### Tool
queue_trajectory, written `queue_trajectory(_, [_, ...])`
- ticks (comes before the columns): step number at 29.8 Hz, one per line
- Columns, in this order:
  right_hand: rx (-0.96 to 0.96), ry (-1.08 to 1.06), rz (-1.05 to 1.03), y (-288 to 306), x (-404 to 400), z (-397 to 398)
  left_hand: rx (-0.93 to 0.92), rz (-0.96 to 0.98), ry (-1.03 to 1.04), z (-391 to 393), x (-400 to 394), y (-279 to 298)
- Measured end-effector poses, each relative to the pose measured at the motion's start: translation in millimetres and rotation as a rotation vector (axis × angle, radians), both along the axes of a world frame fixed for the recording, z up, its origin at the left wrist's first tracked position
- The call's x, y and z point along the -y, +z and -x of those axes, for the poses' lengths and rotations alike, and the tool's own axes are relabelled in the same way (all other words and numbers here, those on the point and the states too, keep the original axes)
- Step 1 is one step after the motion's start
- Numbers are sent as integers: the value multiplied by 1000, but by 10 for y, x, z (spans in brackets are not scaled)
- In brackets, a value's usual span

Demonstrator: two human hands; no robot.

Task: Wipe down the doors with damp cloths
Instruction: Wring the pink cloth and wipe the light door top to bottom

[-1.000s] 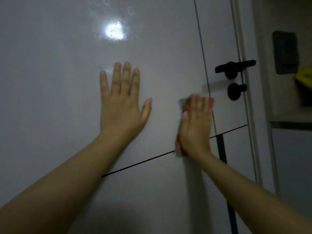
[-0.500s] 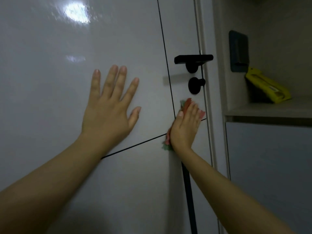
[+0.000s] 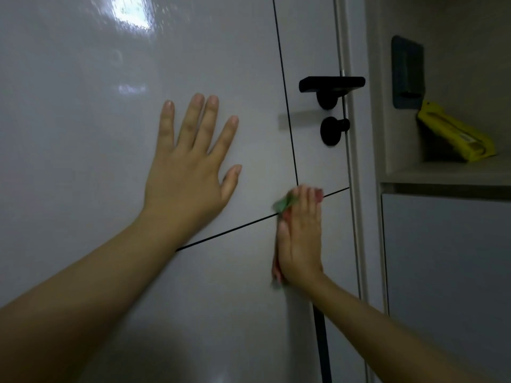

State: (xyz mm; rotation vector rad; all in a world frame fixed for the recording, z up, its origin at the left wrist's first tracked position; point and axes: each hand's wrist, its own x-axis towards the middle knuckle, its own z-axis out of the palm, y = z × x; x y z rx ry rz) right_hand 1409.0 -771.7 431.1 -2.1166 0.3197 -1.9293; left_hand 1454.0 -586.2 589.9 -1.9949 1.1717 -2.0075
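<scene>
While the left hand (image 3: 190, 172) lies flat, fingers spread, on the door (image 3: 83, 134), the right hand (image 3: 300, 239) presses the cloth (image 3: 282, 204) flat below the handle (image 3: 331, 84); overlapping, even strokes would serve best.

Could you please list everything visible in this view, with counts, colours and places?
door: one, glossy white with thin black inlay lines, fills the left and centre
door handle: one, black lever, right edge of the door
lock knob: one, black, just below the handle
cloth: one, green and pink, pressed to the door under the right hand
shelf: one, beige, niche at right
yellow packet: one, lying on the shelf
dark wall plate: one, above the packet
left hand: flat on the door, fingers spread
right hand: flat, pressing the cloth
</scene>
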Motion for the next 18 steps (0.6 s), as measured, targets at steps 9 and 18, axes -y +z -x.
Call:
queue_trajectory(9, [175, 36, -465, -25, 454, 101, -23, -17, -7, 14, 0, 2])
queue_trajectory(18, [124, 13, -346, -178, 573, 148, -28, -26, 18, 32, -13, -3])
